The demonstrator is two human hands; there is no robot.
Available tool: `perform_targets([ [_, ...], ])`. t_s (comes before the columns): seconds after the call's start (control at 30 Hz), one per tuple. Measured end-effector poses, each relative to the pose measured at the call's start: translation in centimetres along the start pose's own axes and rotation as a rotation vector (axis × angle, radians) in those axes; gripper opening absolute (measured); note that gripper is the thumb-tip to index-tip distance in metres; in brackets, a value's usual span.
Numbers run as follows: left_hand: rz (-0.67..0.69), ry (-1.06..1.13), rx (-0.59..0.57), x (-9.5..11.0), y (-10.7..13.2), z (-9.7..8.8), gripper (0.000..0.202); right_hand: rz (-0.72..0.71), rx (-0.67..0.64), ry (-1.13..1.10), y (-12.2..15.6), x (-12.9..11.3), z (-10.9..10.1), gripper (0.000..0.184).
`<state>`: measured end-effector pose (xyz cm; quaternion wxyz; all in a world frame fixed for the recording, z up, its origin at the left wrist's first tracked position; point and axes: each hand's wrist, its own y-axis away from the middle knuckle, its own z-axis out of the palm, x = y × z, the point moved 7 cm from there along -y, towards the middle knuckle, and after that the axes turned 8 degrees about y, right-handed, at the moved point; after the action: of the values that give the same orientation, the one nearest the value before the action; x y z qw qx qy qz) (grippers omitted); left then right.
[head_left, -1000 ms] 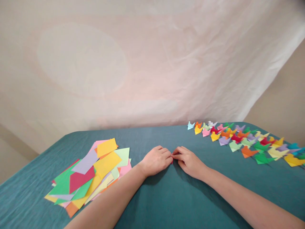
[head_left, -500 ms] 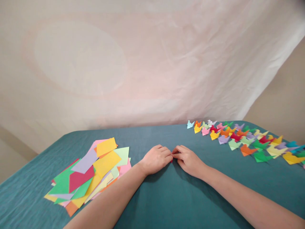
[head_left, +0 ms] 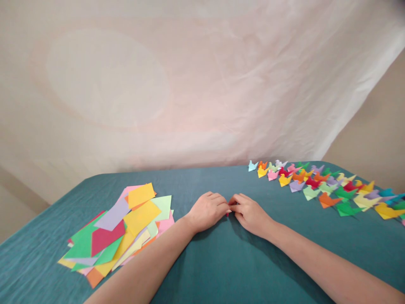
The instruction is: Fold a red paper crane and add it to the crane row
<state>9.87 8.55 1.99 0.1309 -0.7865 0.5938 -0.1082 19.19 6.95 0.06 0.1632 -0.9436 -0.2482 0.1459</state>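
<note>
Cloth (head_left: 196,84) first, since it's the biggest thing we've got: pale, slightly pinkish, hanging behind everything. Next down is our table (head_left: 272,274) with its teal cover, and both ends tell us how far along we are. Over on the left is a loose pile of paper sheets (head_left: 118,232), overlapping every which way in yellow, green, lilac, pink, orange and crimson. They look flat and unfolded to us, so that's the undone part, and it's a decent heap. Over on the right we have rows of folded birds (head_left: 328,188), dozens by the look of it, upright with beaks and tails showing. We'd call those done.

In the middle, well apart from both, our left hand (head_left: 209,213) and right hand (head_left: 250,213) meet at the fingertips. Both grips are closed: left fingers curled over, right thumb and forefinger brought together, pinching the same tiny red piece (head_left: 227,214) between them. Which finger presses where, we can't tell.

As for that piece, we only see a sliver poking out below the fingertips, bright red and probably paper. Its shape and folds are hidden, so we'd guess it's partway, no better than that.
</note>
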Motion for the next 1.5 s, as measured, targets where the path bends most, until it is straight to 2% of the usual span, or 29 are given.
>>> perform_targets([
  [0.13, -0.147, 0.097, 0.015, -1.2, 0.5, -0.4, 0.029, -0.01, -0.002, 0.008, 0.1, 0.0, 0.0, 0.031],
  [0.23, -0.178, 0.151, -0.009, -1.6, 1.0, -0.4, 0.022, -0.032, -0.015, 0.026, 0.2, -0.1, 0.0, 0.033],
  [0.6, -0.172, 0.156, -0.075, -1.8, 1.4, 0.2, 0.035, -0.106, -0.046, 0.127, 0.4, -0.6, 0.2, 0.037],
  [1.17, -0.182, 0.14, -0.08, -2.4, 1.4, 0.7, 0.033, -0.14, -0.138, 0.209, 0.5, -1.3, -0.1, 0.04],
  [1.5, -0.105, -0.026, -0.162, -1.4, 1.0, 0.2, 0.028, -0.185, -0.241, 0.234, 0.7, -1.6, -0.4, 0.049],
])
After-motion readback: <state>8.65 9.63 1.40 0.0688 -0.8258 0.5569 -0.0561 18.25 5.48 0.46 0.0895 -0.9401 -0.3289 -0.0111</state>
